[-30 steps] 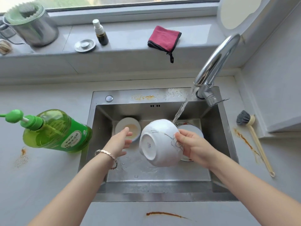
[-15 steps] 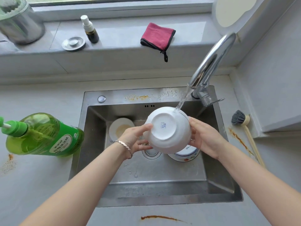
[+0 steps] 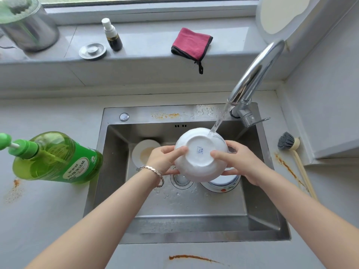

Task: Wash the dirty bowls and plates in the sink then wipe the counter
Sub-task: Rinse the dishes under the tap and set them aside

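I hold a white bowl (image 3: 200, 155) upside down over the steel sink (image 3: 258, 216), its foot ring and blue mark facing me. My left hand (image 3: 165, 160) grips its left side and my right hand (image 3: 236, 162) its right side. Water from the faucet (image 3: 252, 74) runs onto the bowl's far rim. Below the bowl lies a patterned plate (image 3: 223, 186), mostly hidden. A small dirty bowl (image 3: 143, 152) with yellowish residue sits at the sink's back left.
A green dish soap bottle (image 3: 56, 158) stands left of the sink. A dish brush (image 3: 293, 152) lies on the right counter. A red cloth (image 3: 191, 43), a small spray bottle (image 3: 112, 35), a sink stopper (image 3: 92, 51) and a metal pot (image 3: 27, 28) rest on the sill. Brown stains (image 3: 194, 258) mark the counter.
The bowl has turned from its side to bottom up under the stream. My left hand moved from beside it onto its left side.
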### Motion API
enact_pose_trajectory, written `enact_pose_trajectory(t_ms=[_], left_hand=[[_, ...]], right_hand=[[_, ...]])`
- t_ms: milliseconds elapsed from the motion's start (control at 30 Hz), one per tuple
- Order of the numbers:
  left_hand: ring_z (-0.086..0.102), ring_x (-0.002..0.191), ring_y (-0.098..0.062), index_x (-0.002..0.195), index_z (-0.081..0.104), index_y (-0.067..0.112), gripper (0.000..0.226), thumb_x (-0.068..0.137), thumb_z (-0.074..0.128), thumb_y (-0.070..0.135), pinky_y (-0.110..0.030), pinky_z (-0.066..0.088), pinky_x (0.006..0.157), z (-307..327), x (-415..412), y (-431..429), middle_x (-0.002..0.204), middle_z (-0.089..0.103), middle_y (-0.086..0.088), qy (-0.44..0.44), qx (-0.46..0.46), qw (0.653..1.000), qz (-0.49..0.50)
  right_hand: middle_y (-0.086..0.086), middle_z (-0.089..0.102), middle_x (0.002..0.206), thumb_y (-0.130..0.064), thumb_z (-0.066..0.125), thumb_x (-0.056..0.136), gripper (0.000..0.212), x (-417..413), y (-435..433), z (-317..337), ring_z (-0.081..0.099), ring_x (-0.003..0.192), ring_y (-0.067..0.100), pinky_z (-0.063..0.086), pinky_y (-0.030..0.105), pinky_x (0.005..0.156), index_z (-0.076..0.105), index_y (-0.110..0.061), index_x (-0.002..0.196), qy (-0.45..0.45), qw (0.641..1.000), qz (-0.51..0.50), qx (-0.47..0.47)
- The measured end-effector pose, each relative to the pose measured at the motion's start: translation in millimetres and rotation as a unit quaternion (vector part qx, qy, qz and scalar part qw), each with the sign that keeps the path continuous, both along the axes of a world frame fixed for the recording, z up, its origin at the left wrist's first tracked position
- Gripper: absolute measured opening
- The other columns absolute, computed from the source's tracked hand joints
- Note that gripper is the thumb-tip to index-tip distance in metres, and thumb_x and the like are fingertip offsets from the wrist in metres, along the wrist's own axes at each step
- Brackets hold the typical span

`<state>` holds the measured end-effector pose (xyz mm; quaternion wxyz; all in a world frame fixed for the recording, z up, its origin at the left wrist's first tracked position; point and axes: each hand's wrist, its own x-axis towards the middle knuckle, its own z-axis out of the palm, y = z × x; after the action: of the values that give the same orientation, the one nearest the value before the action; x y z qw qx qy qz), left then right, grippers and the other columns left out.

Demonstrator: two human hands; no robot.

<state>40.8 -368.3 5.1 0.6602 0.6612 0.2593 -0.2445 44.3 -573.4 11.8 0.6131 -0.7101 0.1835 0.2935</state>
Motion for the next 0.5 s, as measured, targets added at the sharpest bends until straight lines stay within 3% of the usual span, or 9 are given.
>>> enact_pose_trajectory(t_ms=[100,167,267,367,500], left_hand=[[0.065,0.070,-0.010,0.079,0.067,0.020,0.009,0.077,0.073,0.027,-0.030,0.059,0.061,7.0,4.4,-7.0,0.082,0.069,0.001,-0.017,0.000,1.000,-0.007],[0.062,0.069,-0.007,0.084,0.067,0.015,0.015,0.078,0.073,0.027,-0.026,0.058,0.058,11.1,8.0,-13.1,0.082,0.066,0.002,-0.045,0.011,0.999,-0.023],[0.060,0.080,-0.009,0.106,0.061,0.014,0.030,0.083,0.067,0.031,-0.029,0.058,0.062,14.3,13.1,-16.6,0.094,0.062,0.004,-0.053,0.017,0.998,-0.027],[0.062,0.080,-0.014,0.092,0.060,0.020,0.008,0.090,0.057,0.028,-0.037,0.057,0.073,14.7,10.4,-8.7,0.090,0.062,0.001,-0.032,0.003,0.999,-0.010],[0.060,0.077,-0.014,0.087,0.059,0.020,0.009,0.092,0.052,0.017,-0.034,0.053,0.073,5.9,-4.3,18.7,0.084,0.059,0.001,0.000,0.060,0.998,0.010]], right_hand=[[0.007,0.065,0.107,-0.020,0.068,0.081,0.020,2.0,-6.4,1.7,0.066,0.094,0.030,0.058,0.040,0.071,0.058,-0.027,0.097,-0.002,1.000,-0.015,0.000],[0.012,0.064,0.112,-0.017,0.063,0.084,0.023,-0.4,-11.9,1.6,0.066,0.089,0.030,0.058,0.037,0.066,0.059,-0.019,0.107,0.002,0.999,-0.034,0.009],[0.014,0.062,0.114,-0.019,0.067,0.079,0.044,-12.0,-22.3,-2.1,0.065,0.081,0.025,0.056,0.034,0.061,0.054,-0.013,0.120,0.000,0.996,-0.070,0.057],[0.007,0.067,0.103,-0.031,0.074,0.050,0.080,-25.7,-30.0,-7.8,0.068,0.081,0.023,0.057,0.032,0.060,0.050,-0.016,0.125,-0.012,0.992,-0.093,0.079],[0.003,0.071,0.093,-0.036,0.073,0.042,0.087,-31.4,-23.7,-8.9,0.068,0.082,0.019,0.057,0.031,0.061,0.051,-0.018,0.124,-0.033,0.993,-0.075,0.082]])
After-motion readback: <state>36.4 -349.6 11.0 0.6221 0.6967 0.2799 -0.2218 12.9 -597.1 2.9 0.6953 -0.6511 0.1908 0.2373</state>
